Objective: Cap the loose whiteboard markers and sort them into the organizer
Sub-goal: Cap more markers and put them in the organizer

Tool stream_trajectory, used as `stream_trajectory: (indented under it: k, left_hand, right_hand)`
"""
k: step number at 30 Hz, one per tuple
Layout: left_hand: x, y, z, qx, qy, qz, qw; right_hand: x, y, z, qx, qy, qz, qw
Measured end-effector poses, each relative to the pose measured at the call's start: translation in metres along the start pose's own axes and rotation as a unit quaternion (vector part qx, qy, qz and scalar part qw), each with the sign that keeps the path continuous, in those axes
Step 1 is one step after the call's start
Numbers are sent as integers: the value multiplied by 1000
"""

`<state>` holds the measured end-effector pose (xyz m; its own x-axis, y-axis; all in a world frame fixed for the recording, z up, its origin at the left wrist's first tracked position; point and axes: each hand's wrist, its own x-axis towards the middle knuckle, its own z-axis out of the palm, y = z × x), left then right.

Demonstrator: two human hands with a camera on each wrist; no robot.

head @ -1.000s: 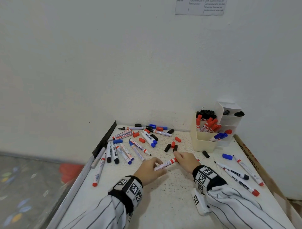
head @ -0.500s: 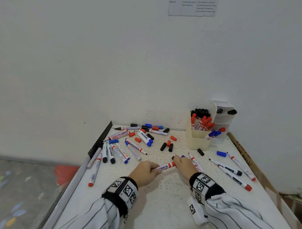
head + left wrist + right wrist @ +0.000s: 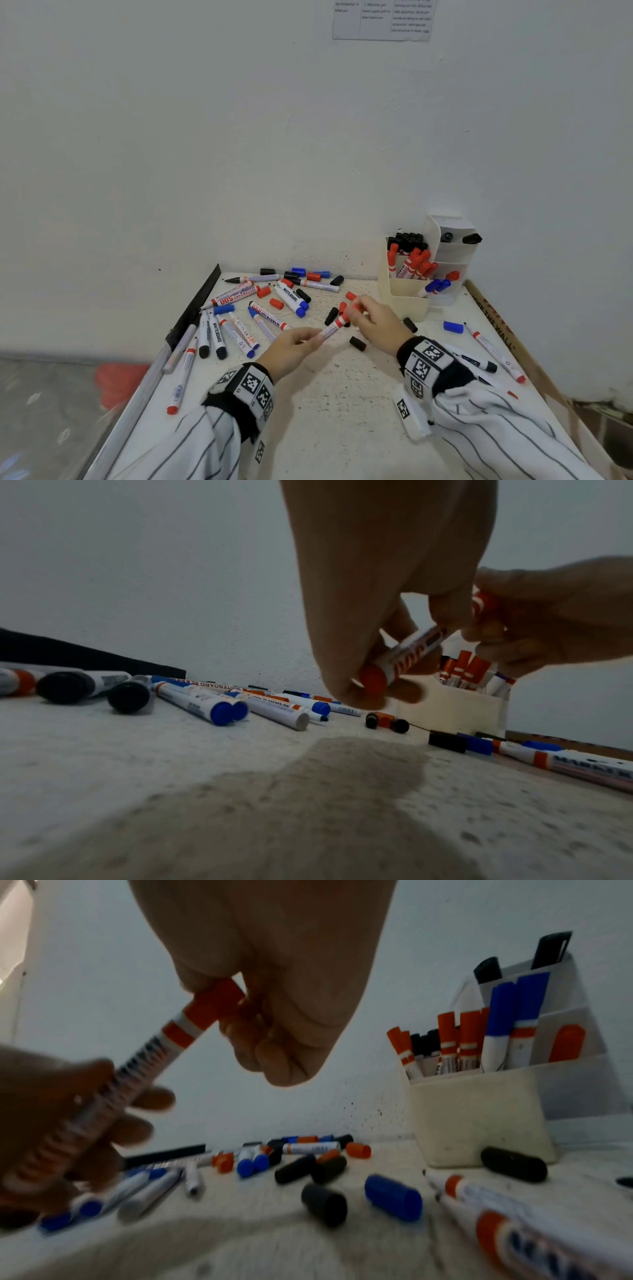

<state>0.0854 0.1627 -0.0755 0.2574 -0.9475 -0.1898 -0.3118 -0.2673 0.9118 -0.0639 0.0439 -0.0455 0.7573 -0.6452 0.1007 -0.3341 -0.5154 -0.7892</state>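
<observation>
Lifted off the table since a second ago, the red marker now hangs in the air between our hands, just in front of the organizer and tilted up toward it. Our left hand curls its fingers round the rear of the barrel, while our right hand pinches the red cap at the far end, thumb and fingers closed on it. We judge the step in hand to be capping: from the right wrist the cap looks seated on the barrel, though whether it has clicked home we cannot tell. Next we likely need a firm push together, then a short carry to the organizer's compartment with the other red markers. Many markers and loose caps lie left of the organizer.
</observation>
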Motion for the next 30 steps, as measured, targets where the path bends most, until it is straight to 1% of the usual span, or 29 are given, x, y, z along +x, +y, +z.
stream_trajectory:
  k: [2,4,5,6,7,9,10,12,13,14,16,17,18,21,23,24,25,28,30]
  left_hand:
    - [15,-4,-7,51,53,-4,997]
    - [30,-10,-16,144,93,-13,985]
    - [37,-14,-20,207,96,-23,973]
    - [43,-17,-23,281,90,-38,955]
    - [49,-20,-26,355,79,-59,930]
    - [57,-23,-31,463,53,-101,879]
    - [60,-23,-32,491,41,-121,862]
    - [63,-22,-32,516,23,-145,844]
    - [65,-22,-31,518,17,-143,843]
    - [67,-21,-28,509,13,-135,850]
    - [70,-18,-23,443,12,-129,887]
    - [71,-17,-21,418,11,-124,900]
    - [74,-15,-20,413,10,-112,904]
    - [76,-10,-19,433,17,-68,899]
    - [76,-11,-19,472,34,-34,880]
    - [74,-12,-20,486,43,-28,873]
    - [74,-13,-21,488,46,-31,871]
    - [73,-18,-23,466,36,-37,883]
    - [72,-18,-25,475,30,-29,879]
  right_hand:
    - [8,-3,-20,14,53,-4,999]
    - [17,-5,-45,1,135,-15,991]
    - [22,-4,-58,-7,179,-19,984]
    - [26,-3,-72,-12,218,-19,976]
    - [30,-1,-84,-21,247,-17,969]
    - [38,4,-104,-56,273,-3,960]
    - [42,7,-111,-79,268,6,960]
    - [50,13,-120,-131,257,17,957]
    - [54,17,-123,-145,269,24,952]
    - [58,19,-127,-149,291,33,945]
    - [64,23,-132,-141,329,54,932]
    - [68,24,-133,-141,331,62,931]
    - [71,24,-133,-149,319,68,934]
    - [77,23,-128,-184,273,71,942]
    - [80,24,-123,-188,266,67,943]
    - [81,25,-121,-189,270,66,942]
    - [82,26,-119,-201,274,65,938]
    - [84,25,-113,-295,262,96,914]
    - [84,24,-110,-328,257,109,902]
